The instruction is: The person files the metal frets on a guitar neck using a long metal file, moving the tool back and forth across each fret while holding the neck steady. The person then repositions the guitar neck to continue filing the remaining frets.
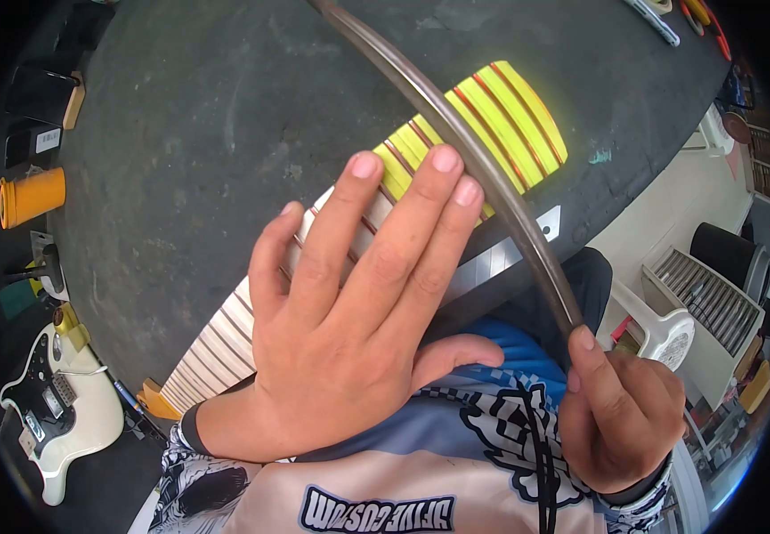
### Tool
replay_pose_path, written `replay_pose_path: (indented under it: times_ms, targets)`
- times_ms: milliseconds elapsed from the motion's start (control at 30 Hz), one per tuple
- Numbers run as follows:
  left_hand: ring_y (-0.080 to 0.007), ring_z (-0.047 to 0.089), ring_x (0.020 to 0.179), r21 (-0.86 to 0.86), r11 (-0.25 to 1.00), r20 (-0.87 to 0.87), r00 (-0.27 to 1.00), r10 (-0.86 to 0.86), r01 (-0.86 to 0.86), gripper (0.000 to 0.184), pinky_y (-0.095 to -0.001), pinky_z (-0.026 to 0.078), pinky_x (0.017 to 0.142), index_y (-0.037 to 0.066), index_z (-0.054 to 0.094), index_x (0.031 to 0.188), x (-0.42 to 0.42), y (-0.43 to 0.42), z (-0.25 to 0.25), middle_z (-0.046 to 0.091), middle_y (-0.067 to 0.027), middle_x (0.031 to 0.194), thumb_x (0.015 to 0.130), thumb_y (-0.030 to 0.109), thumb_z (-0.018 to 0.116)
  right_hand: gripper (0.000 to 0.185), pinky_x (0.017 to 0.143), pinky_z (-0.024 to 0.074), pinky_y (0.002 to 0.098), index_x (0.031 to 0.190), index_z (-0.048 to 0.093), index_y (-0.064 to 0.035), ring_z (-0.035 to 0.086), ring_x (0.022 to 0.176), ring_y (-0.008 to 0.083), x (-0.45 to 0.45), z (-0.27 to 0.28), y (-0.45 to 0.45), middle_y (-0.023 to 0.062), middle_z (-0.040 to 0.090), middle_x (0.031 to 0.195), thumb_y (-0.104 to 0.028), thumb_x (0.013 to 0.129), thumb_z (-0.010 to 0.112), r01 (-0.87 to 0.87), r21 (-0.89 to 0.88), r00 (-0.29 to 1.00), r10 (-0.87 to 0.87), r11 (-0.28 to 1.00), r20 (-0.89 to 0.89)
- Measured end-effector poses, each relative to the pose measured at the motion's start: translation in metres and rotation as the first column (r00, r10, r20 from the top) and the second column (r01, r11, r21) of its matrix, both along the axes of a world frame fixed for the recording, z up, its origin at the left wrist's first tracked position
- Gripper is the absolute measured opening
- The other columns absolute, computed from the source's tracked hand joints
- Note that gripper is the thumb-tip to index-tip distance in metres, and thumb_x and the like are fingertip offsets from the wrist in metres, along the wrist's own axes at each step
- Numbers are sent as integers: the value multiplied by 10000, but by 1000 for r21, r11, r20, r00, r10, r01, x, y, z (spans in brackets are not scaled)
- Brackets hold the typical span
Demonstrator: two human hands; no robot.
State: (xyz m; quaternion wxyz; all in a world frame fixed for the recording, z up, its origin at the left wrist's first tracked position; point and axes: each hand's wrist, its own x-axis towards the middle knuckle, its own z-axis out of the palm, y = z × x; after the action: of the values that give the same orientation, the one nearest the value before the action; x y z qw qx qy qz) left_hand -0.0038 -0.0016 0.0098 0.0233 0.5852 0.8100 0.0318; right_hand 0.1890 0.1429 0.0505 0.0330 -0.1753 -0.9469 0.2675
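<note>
A guitar neck (211, 347) lies diagonally across the dark table, its fretboard covered with pale strips between the frets. Toward its far end the strips are bright yellow (514, 120). My left hand (358, 258) rests flat over the middle of the neck, fingers spread and thumb out to the side. Crossing above the yellow part is a long, dark, glossy bar (492, 173), which looks curved and runs out of the top of the view. My right hand (621, 409) pinches the bar's near end between thumb and fingers. My left fingertips are right beside the bar; contact is unclear.
A metal strip (501, 258) sticks out beneath the neck. Along the left edge are an orange cup (32, 198), a dark phone-like device (40, 96) and a white electric guitar body (73, 409). A marker (652, 22) lies top right; a white stool (661, 334) stands beyond the table.
</note>
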Motion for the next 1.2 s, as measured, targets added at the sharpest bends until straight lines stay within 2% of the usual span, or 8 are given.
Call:
replay_pose_path:
  times_ms: [67,267,367,467,533,633,900,1200]
  targets:
    - [-373,456,1382,-3,1000,13,1000,3,-2,976,-457,363,1063,36,576,1438,0,0,1,551,-128,1492,844,805,492,562,622,448,370,1277,681,-5,564,607,257,8,-2,1,108,653,762,88,723,657,12,-48,1000,-12,999,-4]
    - [-369,456,1384,-13,1000,19,1000,1,-1,966,-458,363,1061,41,579,1436,0,0,1,550,-123,1496,850,804,487,568,637,443,375,1293,678,-58,544,607,251,92,7,-20,94,626,724,109,754,611,46,82,998,-50,996,41]
    - [-369,456,1384,-19,1000,10,1000,-4,4,968,-457,364,1060,38,579,1435,-1,0,1,550,-127,1495,852,805,485,567,653,450,381,1288,680,-44,548,614,249,96,9,-24,88,629,728,112,751,589,30,106,999,-33,994,33]
    - [-371,456,1385,-15,1000,3,1000,-7,7,970,-455,365,1057,33,579,1433,-1,0,1,549,-131,1495,854,805,483,560,643,450,381,1280,680,-17,560,608,251,50,7,-14,91,639,730,107,738,614,33,12,999,-34,999,31]
    - [-372,455,1385,-8,1000,-6,1000,-3,3,972,-456,366,1056,29,578,1431,-1,0,1,547,-132,1496,853,805,484,558,612,439,381,1274,680,4,569,593,254,15,2,-6,95,651,739,96,724,649,-19,79,1000,18,997,12]
    - [-374,455,1385,12,1000,-9,1000,-16,16,977,-460,366,1054,24,577,1429,0,-1,-1,547,-132,1497,851,805,486,560,598,430,384,1275,677,6,572,598,253,3,6,-8,102,658,754,86,720,678,4,47,998,-7,999,57]
    - [-388,464,1379,-4,1000,25,1000,-12,12,998,-476,362,1056,18,570,1435,-1,-1,1,559,-143,1486,845,817,475,632,656,453,390,1354,634,-90,552,644,270,107,7,-21,116,644,760,104,754,608,53,80,998,-56,995,36]
    - [-384,462,1384,11,1000,34,999,0,-1,996,-478,356,1069,14,568,1434,-1,-2,-1,558,-143,1489,851,816,472,601,678,451,398,1357,621,-131,542,649,266,116,13,-20,110,641,756,80,795,610,41,96,996,-48,995,69]
